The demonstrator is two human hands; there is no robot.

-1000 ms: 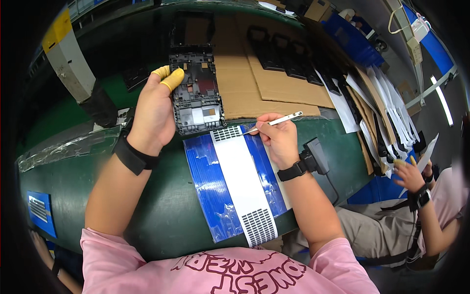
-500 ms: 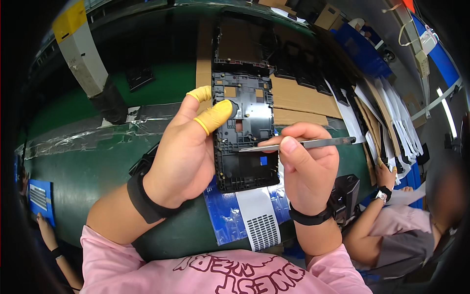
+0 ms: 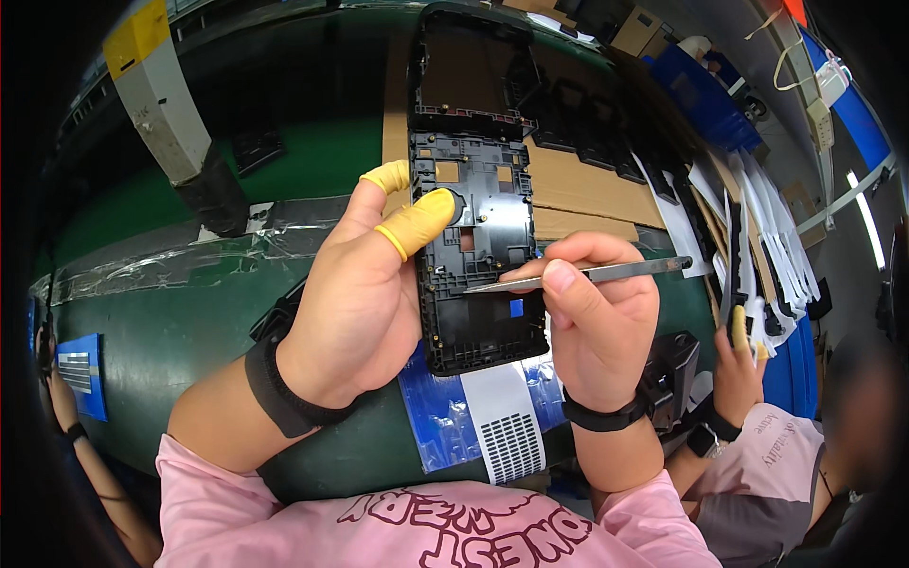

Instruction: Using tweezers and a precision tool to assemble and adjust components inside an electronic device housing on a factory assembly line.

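My left hand [image 3: 350, 308] is closed on the left edge of a black plastic housing [image 3: 485, 331], a long frame with ribs, small brass-coloured points and cut-out windows. Yellow finger cots [image 3: 417, 223] cover its thumb and one finger; the thumb presses on the frame's face. Between thumb and fingers of my right hand [image 3: 606, 327] is a pair of metal tweezers [image 3: 630, 271], lying almost level. Their tips touch or hover just over the housing's lower middle; whether they grip anything is too small to tell. Below the housing, a white sheet of black labels [image 3: 509, 443] rests on a blue board [image 3: 431, 431].
Cardboard [image 3: 592, 194] lies beyond the housing, with more black frames [image 3: 606, 151] on it. At the left stands a grey post [image 3: 166, 123] with a yellow top. A co-worker's hand [image 3: 739, 379] is at the right, near upright cardboard and white sheets [image 3: 772, 256].
The housing has shifted slightly right and down, while the tweezer tips stay at nearly the same spot. At the right, the co-worker's hand has moved and now holds up a dark, long piece.
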